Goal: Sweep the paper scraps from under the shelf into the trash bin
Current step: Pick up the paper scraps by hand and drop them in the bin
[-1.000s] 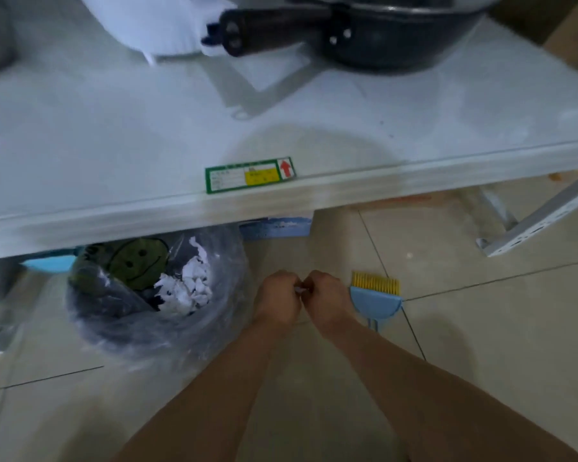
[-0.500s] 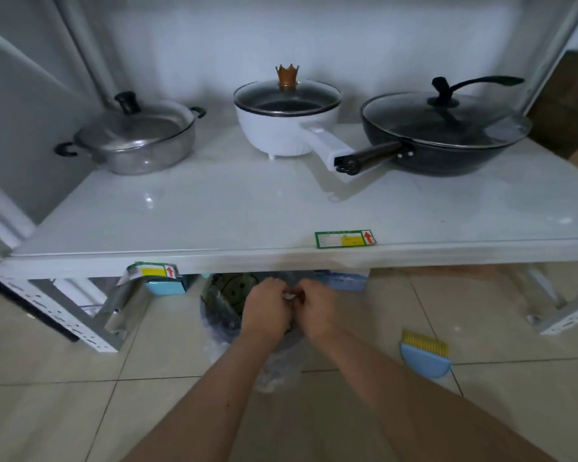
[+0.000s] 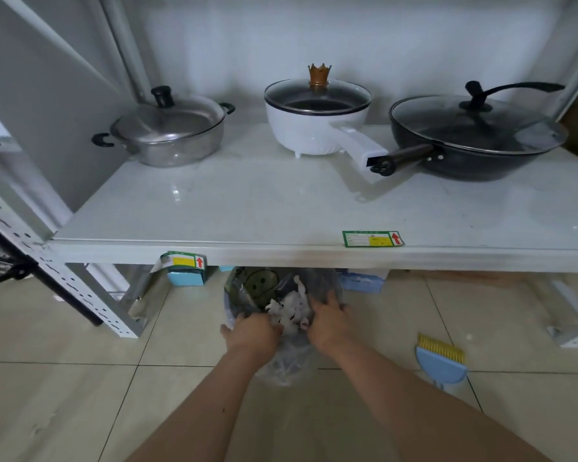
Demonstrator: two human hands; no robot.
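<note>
Since half a second ago, our left hand (image 3: 251, 331) and right hand (image 3: 327, 323) parted, each gripping the trash bag (image 3: 286, 370) rim around paper scraps (image 3: 289, 311).

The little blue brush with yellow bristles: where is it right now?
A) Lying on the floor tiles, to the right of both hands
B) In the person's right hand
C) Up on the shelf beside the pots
A: the blue brush lies untouched on the floor, while the left hand and right hand are at the trash bag.
</note>
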